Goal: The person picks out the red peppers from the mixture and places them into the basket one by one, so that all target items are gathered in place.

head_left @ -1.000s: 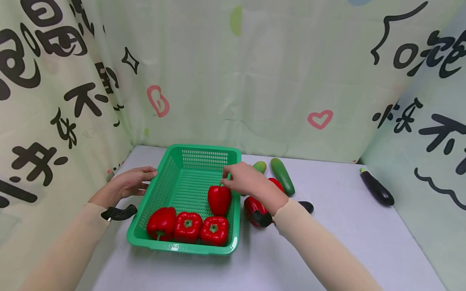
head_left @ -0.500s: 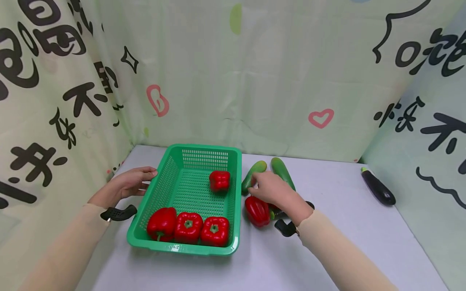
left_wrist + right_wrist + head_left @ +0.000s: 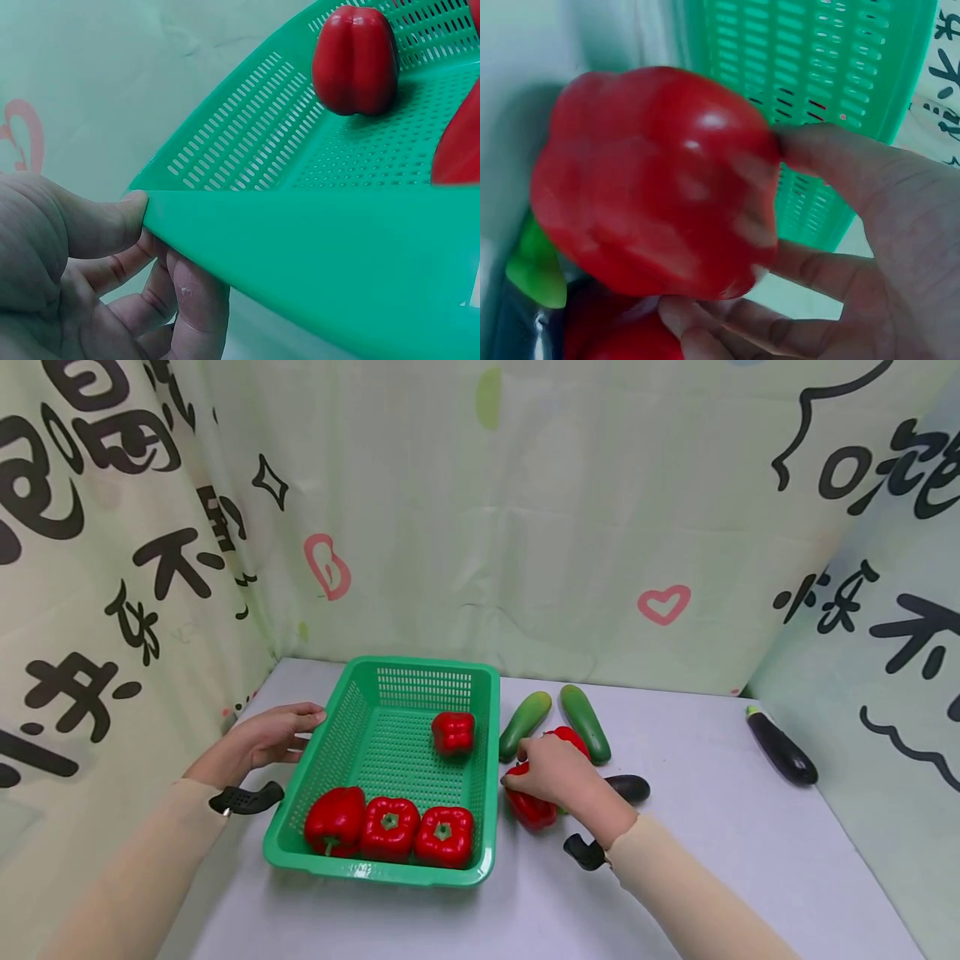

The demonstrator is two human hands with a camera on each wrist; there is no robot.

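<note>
My left hand [image 3: 273,737] pinches the left rim of a green plastic basket [image 3: 315,240], thumb on top and fingers curled beneath. Three red bell peppers, one of them [image 3: 389,828] in the middle, sit along the basket's near end. A fourth pepper [image 3: 453,733] lies towards its far right. Just outside the right wall, my right hand [image 3: 558,768] grips another red bell pepper [image 3: 652,180] between thumb and fingers. Beneath those fingers in the right wrist view shows one more red pepper [image 3: 630,337], partly hidden. A dark eggplant [image 3: 628,788] lies beside them.
Two green cucumbers, the left one [image 3: 525,725] close to the basket, lie behind the right hand. A second eggplant [image 3: 782,747] is near the table's right edge. Printed curtains [image 3: 570,527] enclose the white table [image 3: 697,827] at the back and sides.
My right hand has let go of a red bell pepper, which now lies in the basket. It has moved right and down onto another pepper outside. The left hand stays on the rim.
</note>
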